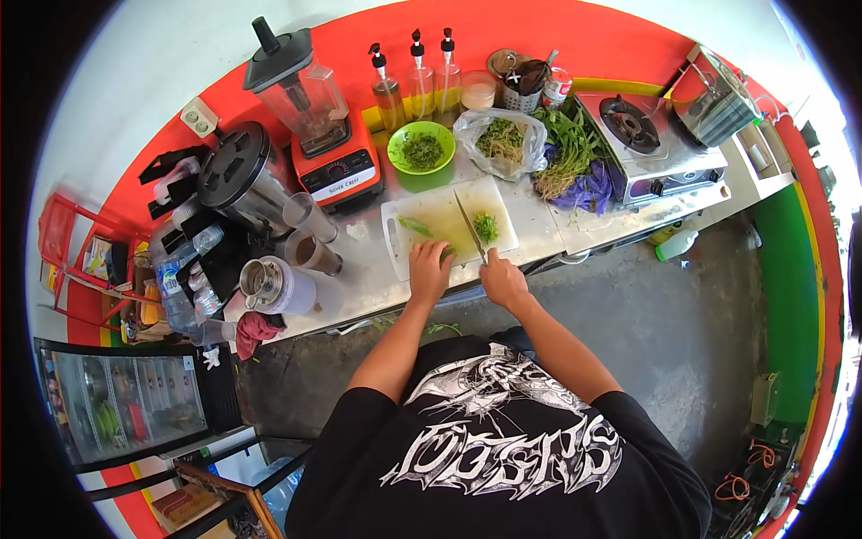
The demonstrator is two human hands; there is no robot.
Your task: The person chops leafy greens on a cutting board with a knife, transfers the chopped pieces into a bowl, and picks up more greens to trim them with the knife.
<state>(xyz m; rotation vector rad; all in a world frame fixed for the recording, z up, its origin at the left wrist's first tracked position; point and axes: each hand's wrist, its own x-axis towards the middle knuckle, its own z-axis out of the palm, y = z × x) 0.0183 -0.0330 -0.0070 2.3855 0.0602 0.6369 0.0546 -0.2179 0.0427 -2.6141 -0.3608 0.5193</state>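
My right hand (504,281) is wrapped around the handle of a kitchen knife (468,220), its blade slanting away across the white cutting board (433,204). Finely chopped greens (486,227) lie on the board just right of the blade. My left hand (429,269) rests at the board's near edge, fingers curled down and closed on a bit of green vegetable (448,255), mostly hidden by them. A loose green leaf piece (415,225) lies on the board beyond my left fingers.
Behind the board stand a green bowl (421,147) of chopped greens and a plastic bag (501,144) of greens. Leafy bunches (568,153) lie beside the gas stove (651,144). Left are a red blender (336,171), plastic cups (312,251) and a steel-topped jug (277,285).
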